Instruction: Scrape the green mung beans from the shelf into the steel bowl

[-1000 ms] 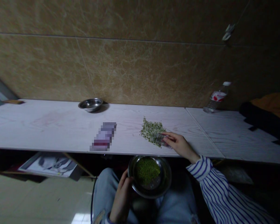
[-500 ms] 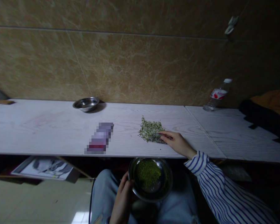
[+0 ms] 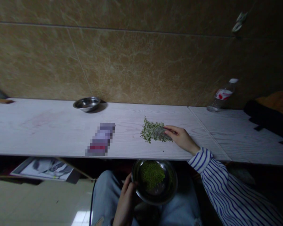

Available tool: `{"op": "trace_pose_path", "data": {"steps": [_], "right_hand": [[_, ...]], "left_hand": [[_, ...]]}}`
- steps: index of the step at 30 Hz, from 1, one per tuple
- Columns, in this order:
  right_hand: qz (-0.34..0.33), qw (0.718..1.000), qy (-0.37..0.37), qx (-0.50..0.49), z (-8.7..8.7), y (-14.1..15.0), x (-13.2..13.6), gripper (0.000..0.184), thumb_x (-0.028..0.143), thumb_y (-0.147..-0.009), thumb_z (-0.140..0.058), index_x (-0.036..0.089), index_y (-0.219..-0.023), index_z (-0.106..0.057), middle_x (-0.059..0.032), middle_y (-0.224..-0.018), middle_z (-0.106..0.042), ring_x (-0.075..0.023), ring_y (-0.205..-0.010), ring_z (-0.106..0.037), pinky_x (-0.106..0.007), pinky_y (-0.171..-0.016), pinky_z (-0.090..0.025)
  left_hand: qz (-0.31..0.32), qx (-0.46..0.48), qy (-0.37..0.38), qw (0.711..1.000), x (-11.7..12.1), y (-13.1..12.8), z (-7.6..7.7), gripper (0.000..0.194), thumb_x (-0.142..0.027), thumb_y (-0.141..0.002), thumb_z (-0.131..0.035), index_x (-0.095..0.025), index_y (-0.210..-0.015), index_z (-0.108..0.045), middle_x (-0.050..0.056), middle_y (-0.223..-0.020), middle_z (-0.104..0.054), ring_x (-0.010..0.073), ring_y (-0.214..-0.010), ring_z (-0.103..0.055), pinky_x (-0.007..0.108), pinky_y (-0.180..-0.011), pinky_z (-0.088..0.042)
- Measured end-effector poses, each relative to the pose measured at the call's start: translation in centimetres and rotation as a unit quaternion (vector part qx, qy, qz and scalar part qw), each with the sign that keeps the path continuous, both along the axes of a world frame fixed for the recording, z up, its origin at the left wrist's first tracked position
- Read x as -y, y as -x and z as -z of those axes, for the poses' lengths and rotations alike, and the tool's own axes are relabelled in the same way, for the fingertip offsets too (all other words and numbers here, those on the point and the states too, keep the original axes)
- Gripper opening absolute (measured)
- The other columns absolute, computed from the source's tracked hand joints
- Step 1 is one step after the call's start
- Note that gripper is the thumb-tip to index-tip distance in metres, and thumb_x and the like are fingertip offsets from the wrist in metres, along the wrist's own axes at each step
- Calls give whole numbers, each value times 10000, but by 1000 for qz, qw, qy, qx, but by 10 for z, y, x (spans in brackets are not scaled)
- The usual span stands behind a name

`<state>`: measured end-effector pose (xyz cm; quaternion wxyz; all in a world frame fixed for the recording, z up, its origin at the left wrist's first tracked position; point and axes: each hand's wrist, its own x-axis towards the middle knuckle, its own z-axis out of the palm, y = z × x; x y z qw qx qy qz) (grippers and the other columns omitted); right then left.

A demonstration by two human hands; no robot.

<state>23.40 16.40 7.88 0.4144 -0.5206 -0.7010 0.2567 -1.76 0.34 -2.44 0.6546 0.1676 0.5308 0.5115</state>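
Observation:
My left hand (image 3: 125,201) is closed on the left rim of a steel bowl (image 3: 172,190), which is tipped slightly in front of the table edge, above my lap. Green mung beans (image 3: 152,175) lie inside it. On the table, more mung beans (image 3: 146,131) are scattered in a loose patch. My right hand (image 3: 181,138) pinches a thin, greyish see-through sheet (image 3: 158,133) between thumb and fingers, over the right part of that patch. The sheet's exact kind is too blurred to make out.
A second steel bowl (image 3: 87,104) stands by the wall, with a blurred-out flat item (image 3: 101,139) in front of it. At right are a plastic bottle (image 3: 223,95) and dark cloth (image 3: 266,117). A box (image 3: 44,169) sits beneath the white tabletop (image 3: 49,131).
My right hand and the see-through sheet have moved slightly away from me, up across the scattered beans. My left hand keeps its grip on the bowl.

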Motion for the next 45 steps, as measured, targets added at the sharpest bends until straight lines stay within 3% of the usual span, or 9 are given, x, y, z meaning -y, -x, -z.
{"op": "trace_pose_path", "data": {"steps": [7,14,28,36,41,45], "right_hand": [[62,997,-28,-34,9,-3,-11,306,272,-862,-573,193,-1109,-735,-87,-1067,-769,-216,-948,-725,-362,-884,-568],[45,999,-2,-13,12,1,-10,302,291,-860,-603,200,-1116,-735,-81,-1029,-776,-214,-925,-726,-363,-867,-572],[-14,1000,25,-4,1,3,25,313,311,-863,-601,209,-1125,-738,-71,-1063,-769,-205,-942,-719,-353,-872,-569],[19,999,10,-38,-2,-11,45,336,386,-840,-638,194,-1092,-748,-79,-1026,-775,-215,-926,-726,-375,-872,-589],[56,998,0,-31,1,-22,61,369,447,-833,-656,194,-1084,-750,-88,-1019,-775,-239,-931,-730,-421,-906,-581],[73,997,8,-10,2,-33,73,360,444,-835,-649,204,-1082,-754,-80,-958,-785,-234,-898,-738,-393,-882,-589]], "left_hand": [[3,12,3,1000,-1,-3,-5,568,-326,-724,-668,-173,-1267,-600,131,-1245,-681,307,-1148,-613,399,-963,-475],[24,35,-4,999,-1,-2,3,554,-333,-775,-646,-204,-1308,-565,96,-1226,-688,243,-1037,-647,340,-895,-496],[36,36,-10,999,0,-8,-9,581,-313,-790,-636,-200,-1351,-534,121,-1333,-616,302,-1166,-590,368,-852,-528],[33,46,-22,998,1,-10,-17,550,-303,-806,-632,-223,-1344,-551,111,-1380,-587,301,-1254,-533,318,-805,-544],[30,51,-25,998,4,-10,-19,542,-304,-796,-634,-234,-1330,-573,104,-1340,-615,279,-1167,-588,299,-752,-548],[27,48,-28,998,3,-15,-20,560,-309,-765,-661,-209,-1312,-595,118,-1333,-617,286,-1150,-595,298,-739,-550]]}}
